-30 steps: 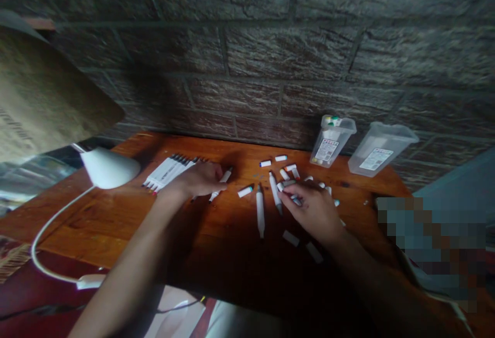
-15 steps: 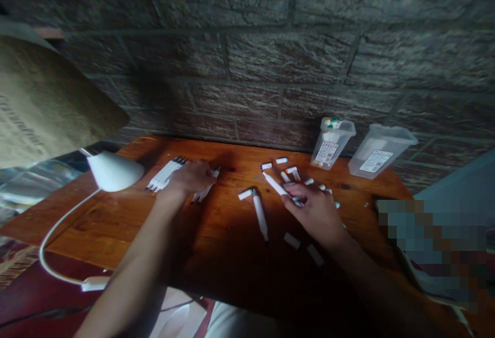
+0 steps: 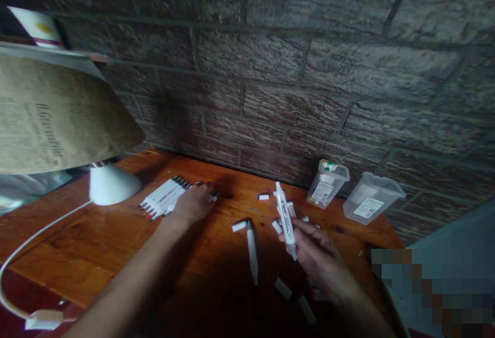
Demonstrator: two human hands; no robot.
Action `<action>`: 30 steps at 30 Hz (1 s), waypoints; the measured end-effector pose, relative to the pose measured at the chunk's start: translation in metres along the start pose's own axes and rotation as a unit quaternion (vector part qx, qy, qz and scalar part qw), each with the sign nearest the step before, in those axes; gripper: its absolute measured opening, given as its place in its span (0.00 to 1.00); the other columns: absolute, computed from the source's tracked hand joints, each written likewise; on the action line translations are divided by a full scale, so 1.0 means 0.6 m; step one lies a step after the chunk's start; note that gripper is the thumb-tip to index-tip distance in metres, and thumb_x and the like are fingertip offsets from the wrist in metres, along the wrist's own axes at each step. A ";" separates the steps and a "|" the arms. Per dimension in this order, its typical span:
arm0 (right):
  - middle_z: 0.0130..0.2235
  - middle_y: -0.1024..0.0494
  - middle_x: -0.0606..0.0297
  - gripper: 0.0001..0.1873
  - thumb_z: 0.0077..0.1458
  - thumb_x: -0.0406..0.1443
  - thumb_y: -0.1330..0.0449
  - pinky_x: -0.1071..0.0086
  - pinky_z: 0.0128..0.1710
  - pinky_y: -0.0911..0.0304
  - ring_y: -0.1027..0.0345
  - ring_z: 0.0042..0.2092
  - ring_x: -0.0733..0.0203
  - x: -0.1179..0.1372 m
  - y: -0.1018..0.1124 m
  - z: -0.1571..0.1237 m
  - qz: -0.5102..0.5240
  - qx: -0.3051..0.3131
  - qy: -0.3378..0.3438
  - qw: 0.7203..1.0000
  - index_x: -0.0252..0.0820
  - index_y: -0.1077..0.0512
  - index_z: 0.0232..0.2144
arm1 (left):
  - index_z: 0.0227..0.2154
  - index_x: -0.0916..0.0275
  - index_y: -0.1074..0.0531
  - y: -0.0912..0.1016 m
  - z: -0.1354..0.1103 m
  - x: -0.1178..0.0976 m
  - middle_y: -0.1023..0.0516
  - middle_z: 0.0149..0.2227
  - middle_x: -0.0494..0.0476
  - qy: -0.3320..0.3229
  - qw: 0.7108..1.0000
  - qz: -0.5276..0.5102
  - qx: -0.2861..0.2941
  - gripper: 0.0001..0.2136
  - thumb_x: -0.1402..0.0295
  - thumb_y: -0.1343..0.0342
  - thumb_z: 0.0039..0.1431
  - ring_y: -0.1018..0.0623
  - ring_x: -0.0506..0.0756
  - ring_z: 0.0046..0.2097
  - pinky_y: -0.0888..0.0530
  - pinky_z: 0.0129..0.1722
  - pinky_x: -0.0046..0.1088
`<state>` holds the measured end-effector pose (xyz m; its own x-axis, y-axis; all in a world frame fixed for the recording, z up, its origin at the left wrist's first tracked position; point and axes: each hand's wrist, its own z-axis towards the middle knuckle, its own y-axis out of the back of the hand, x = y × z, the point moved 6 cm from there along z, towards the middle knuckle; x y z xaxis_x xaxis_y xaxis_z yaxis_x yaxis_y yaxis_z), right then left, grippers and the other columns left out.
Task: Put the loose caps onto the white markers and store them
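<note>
My right hand (image 3: pixel 319 255) pinches a white double-ended marker (image 3: pixel 285 217) between thumb and fingers, raised over the table and tilted. My left hand (image 3: pixel 195 201) lies with curled fingers over several markers (image 3: pixel 214 197) at the right end of a row; the fingertips are partly hidden. Left of it, a row of white markers (image 3: pixel 164 196) lies side by side, uncapped tips showing. A single uncapped marker (image 3: pixel 252 255) lies between my hands, with a white cap (image 3: pixel 239 226) by its upper end. More loose caps (image 3: pixel 283 288) lie near my right hand, some half hidden by it.
Two clear plastic boxes (image 3: pixel 373 199) stand by the wall at the back right; the left box (image 3: pixel 327 186) holds white and coloured pieces. A lamp (image 3: pixel 114 186) with a printed shade stands at the left, its cord hanging over the wooden table's (image 3: pixel 193 276) edge.
My right hand has lifted a white marker off the table and turned it more upright. The left hand stays over the markers. The view has tilted up and shifted.
</note>
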<state>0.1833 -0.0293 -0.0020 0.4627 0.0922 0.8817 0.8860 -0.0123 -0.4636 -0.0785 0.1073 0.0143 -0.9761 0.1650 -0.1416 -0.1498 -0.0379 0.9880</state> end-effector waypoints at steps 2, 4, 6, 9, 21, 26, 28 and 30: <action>0.39 0.16 0.63 0.17 0.42 0.43 0.26 0.71 0.34 0.36 0.25 0.36 0.63 -0.003 -0.003 -0.004 0.011 0.006 -0.012 1.000 0.51 0.18 0.37 | 0.48 0.66 0.27 0.003 -0.002 -0.005 0.21 0.46 0.69 0.001 1.000 0.006 0.000 0.15 0.72 0.49 0.58 0.21 0.64 0.49 0.27 0.47 0.35; 0.41 0.16 0.62 0.16 0.42 0.43 0.26 0.69 0.35 0.35 0.25 0.36 0.62 -0.004 -0.005 -0.005 0.015 0.016 -0.018 1.000 0.51 0.18 0.37 | 0.49 0.67 0.28 0.006 -0.002 -0.006 0.20 0.45 0.70 0.004 1.000 0.011 0.000 0.17 0.75 0.50 0.57 0.21 0.64 0.48 0.27 0.46 0.35; 0.40 0.16 0.62 0.15 0.44 0.42 0.27 0.68 0.37 0.35 0.25 0.36 0.61 -0.004 -0.007 -0.004 0.021 0.024 -0.018 0.999 0.51 0.18 0.37 | 0.49 0.68 0.28 0.009 0.000 -0.004 0.20 0.44 0.70 0.009 1.000 0.009 -0.002 0.18 0.78 0.50 0.56 0.20 0.65 0.47 0.26 0.45 0.35; 0.39 0.16 0.63 0.14 0.45 0.42 0.27 0.68 0.38 0.35 0.26 0.36 0.62 -0.002 -0.009 -0.003 0.021 0.033 -0.016 0.999 0.50 0.18 0.37 | 0.50 0.69 0.29 0.012 0.003 -0.005 0.22 0.47 0.71 0.013 1.000 0.003 -0.013 0.18 0.76 0.51 0.58 0.21 0.65 0.48 0.27 0.46 0.36; 0.32 0.19 0.66 0.10 0.52 0.43 0.32 0.72 0.31 0.42 0.35 0.29 0.68 -0.015 -0.019 0.005 -0.079 0.073 -0.019 0.994 0.49 0.18 0.37 | 0.36 0.67 0.23 0.003 -0.073 -0.182 0.32 0.22 0.48 -0.193 0.735 -0.642 0.097 0.16 0.56 0.40 0.59 0.38 0.45 0.22 0.42 0.22 0.22; 0.32 0.20 0.66 0.11 0.54 0.44 0.34 0.72 0.30 0.42 0.39 0.28 0.69 -0.025 -0.030 0.003 -0.130 0.094 -0.015 0.987 0.48 0.19 0.39 | 0.36 0.67 0.23 -0.019 -0.072 -0.185 0.30 0.25 0.49 -0.172 0.673 -0.699 0.167 0.14 0.60 0.34 0.54 0.40 0.43 0.22 0.46 0.22 0.21; 0.32 0.20 0.66 0.14 0.55 0.46 0.36 0.72 0.30 0.42 0.38 0.28 0.68 -0.020 -0.026 0.004 -0.171 0.090 -0.010 0.981 0.48 0.19 0.40 | 0.35 0.67 0.24 -0.023 -0.072 -0.189 0.31 0.24 0.48 -0.174 0.655 -0.710 0.192 0.13 0.61 0.34 0.54 0.40 0.43 0.22 0.46 0.22 0.21; 0.32 0.20 0.65 0.15 0.56 0.47 0.37 0.71 0.30 0.40 0.35 0.29 0.66 -0.004 -0.009 0.008 -0.257 0.052 0.023 0.965 0.47 0.19 0.41 | 0.34 0.66 0.25 -0.025 -0.068 -0.189 0.33 0.23 0.47 -0.164 0.646 -0.720 0.194 0.13 0.60 0.35 0.55 0.41 0.43 0.22 0.46 0.22 0.21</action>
<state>0.1775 -0.0244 -0.0019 -0.0329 0.0154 0.9993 0.9919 0.1232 0.0308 0.0283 0.0487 0.0131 0.2267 -0.0442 -0.9730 -0.7525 0.6263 -0.2038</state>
